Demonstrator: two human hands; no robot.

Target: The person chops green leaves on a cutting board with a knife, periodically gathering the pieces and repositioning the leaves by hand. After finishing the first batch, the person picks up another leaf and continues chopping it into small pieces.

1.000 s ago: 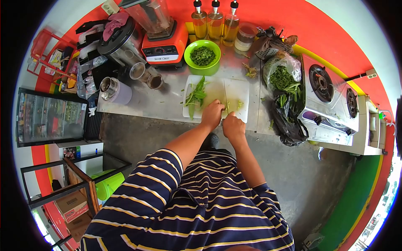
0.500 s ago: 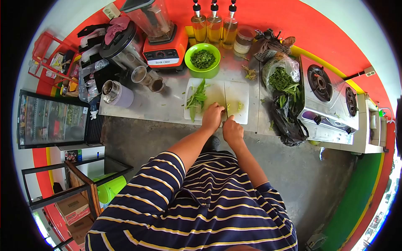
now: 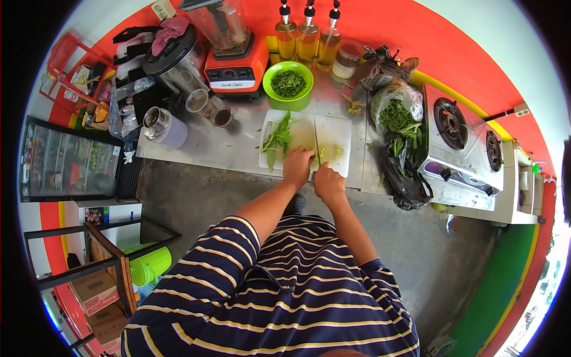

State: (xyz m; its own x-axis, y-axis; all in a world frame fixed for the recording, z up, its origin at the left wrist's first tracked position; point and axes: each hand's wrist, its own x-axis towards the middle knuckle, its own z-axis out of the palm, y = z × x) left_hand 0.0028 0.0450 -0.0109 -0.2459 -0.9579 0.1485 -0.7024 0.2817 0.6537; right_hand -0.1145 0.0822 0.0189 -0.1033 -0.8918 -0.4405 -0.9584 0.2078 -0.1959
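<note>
On the white cutting board (image 3: pixel 340 128), my right hand (image 3: pixel 328 181) is closed round the handle of a knife (image 3: pixel 317 138), its blade pointing away from me. Just left of the blade, my left hand (image 3: pixel 298 165) has its fingers curled together at the board; the green piece under its fingertips is mostly hidden. Small cut green pieces (image 3: pixel 338 151) lie right of the knife. A bunch of long green leaves (image 3: pixel 278 140) rests on the board's left side. Behind the board, a bright green bowl (image 3: pixel 288 103) holds chopped greens (image 3: pixel 289 84).
An orange-red blender (image 3: pixel 237 70), plastic cups (image 3: pixel 222 118) and a metal-topped container (image 3: pixel 165 128) stand to the left. Pump bottles (image 3: pixel 307 39) line the wall. Rightward are a bag of greens (image 3: pixel 395 114), a black plastic bag (image 3: pixel 406 181) and a gas stove (image 3: pixel 467 143).
The knife's angle has shifted slightly, with its tip swung a little left. Both hands stay at nearly the same spot, and the whole view has moved slightly.
</note>
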